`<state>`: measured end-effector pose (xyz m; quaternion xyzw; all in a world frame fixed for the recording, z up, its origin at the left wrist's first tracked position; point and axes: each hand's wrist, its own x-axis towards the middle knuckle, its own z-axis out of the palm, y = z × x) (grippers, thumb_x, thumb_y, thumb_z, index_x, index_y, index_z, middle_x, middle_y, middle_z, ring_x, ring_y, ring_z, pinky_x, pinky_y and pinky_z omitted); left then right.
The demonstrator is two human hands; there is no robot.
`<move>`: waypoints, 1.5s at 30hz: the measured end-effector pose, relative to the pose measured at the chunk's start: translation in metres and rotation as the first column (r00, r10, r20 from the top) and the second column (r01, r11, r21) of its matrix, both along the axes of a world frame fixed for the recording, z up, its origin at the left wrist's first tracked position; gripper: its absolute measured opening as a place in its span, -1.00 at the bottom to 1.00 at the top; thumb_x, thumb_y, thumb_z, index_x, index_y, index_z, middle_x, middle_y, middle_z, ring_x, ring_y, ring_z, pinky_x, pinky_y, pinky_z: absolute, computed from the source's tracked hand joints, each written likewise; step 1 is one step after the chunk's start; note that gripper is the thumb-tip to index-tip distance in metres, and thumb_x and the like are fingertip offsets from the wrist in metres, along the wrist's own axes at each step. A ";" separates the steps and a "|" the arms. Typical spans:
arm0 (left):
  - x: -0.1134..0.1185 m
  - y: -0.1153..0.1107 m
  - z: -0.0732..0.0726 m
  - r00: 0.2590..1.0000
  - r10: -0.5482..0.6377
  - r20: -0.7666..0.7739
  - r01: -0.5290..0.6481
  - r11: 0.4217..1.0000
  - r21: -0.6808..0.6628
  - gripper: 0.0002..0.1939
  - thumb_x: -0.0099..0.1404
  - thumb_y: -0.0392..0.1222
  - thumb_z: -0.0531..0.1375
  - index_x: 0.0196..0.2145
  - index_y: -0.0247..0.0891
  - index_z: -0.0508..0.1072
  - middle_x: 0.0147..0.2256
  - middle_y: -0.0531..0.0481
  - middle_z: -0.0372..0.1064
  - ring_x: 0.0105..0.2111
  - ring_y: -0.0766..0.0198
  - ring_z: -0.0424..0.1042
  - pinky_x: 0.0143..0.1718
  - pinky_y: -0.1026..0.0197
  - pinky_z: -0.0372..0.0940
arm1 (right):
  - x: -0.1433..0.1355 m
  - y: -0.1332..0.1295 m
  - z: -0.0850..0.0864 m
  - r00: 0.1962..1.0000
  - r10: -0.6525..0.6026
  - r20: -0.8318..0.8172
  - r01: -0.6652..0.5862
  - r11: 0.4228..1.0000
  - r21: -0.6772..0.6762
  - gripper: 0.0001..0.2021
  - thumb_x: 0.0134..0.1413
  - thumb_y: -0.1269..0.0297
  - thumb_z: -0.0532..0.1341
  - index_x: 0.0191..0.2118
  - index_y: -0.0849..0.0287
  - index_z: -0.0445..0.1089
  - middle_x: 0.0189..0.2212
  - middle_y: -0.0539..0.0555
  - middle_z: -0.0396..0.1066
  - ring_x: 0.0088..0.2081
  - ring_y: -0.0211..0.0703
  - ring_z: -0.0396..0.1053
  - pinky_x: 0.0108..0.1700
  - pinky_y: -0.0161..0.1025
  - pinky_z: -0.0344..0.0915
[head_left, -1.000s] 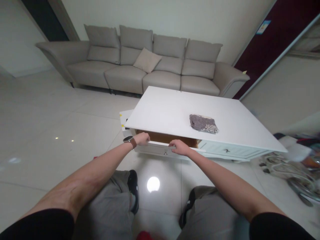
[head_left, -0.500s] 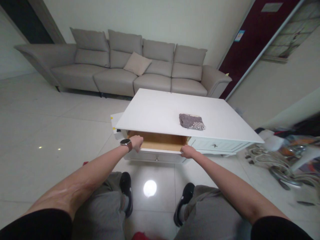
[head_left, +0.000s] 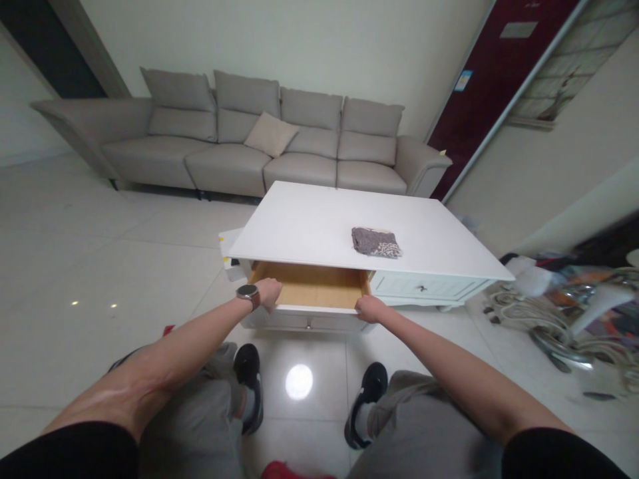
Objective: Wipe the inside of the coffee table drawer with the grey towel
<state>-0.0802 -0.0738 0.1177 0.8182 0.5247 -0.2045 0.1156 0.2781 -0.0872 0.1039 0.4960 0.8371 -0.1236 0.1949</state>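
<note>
In the head view, the white coffee table (head_left: 309, 216) has a drawer (head_left: 319, 310) standing open from its near side, towards the left end. The left hand (head_left: 270, 294), below a wristwatch (head_left: 247, 291), grips the left part of the drawer's front edge; the right hand (head_left: 370, 309) is curled over its right corner, though some fingers are hidden. A folded grey cloth (head_left: 376, 242) lies on the table's top, near its front edge. Behind the table is a sofa (head_left: 229, 166); right of it, blurred, seemingly coiled items (head_left: 569, 326).
</note>
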 end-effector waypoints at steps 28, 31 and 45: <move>0.049 -0.046 0.016 0.985 0.133 -0.113 -0.164 0.926 -0.340 -0.78 -0.19 -0.27 0.52 -0.68 -0.26 0.54 -0.59 -0.15 0.50 -0.44 -0.01 0.58 -0.25 0.06 0.48 | -0.003 -0.030 -0.007 0.993 0.110 -0.036 -0.116 0.923 -0.366 -0.73 -0.10 0.07 0.37 -0.38 0.18 0.65 -0.48 0.10 0.57 -0.44 -0.12 0.46 -0.40 -0.28 0.25; 0.053 -0.048 0.045 0.995 0.066 0.079 -0.052 0.984 -0.168 -0.88 -0.01 -0.22 0.45 -0.44 -0.23 0.66 -0.37 -0.19 0.61 -0.32 0.02 0.59 -0.24 0.13 0.44 | 0.001 -0.015 -0.003 0.979 0.020 -0.203 -0.099 0.917 -0.387 -0.70 0.10 0.07 0.26 -0.31 0.16 0.65 -0.38 0.09 0.61 -0.37 -0.15 0.49 -0.33 -0.31 0.27; 0.074 -0.058 0.086 0.957 0.012 0.290 0.010 0.997 -0.076 -0.63 0.24 -0.09 0.30 -0.01 -0.22 0.62 -0.02 -0.33 0.56 -0.02 -0.20 0.53 -0.05 -0.04 0.37 | 0.022 0.122 0.017 0.914 -0.156 -0.374 0.361 0.733 0.576 -0.46 0.09 0.37 0.15 0.23 0.25 0.29 0.23 0.34 0.24 0.22 0.17 0.19 0.21 -0.02 0.20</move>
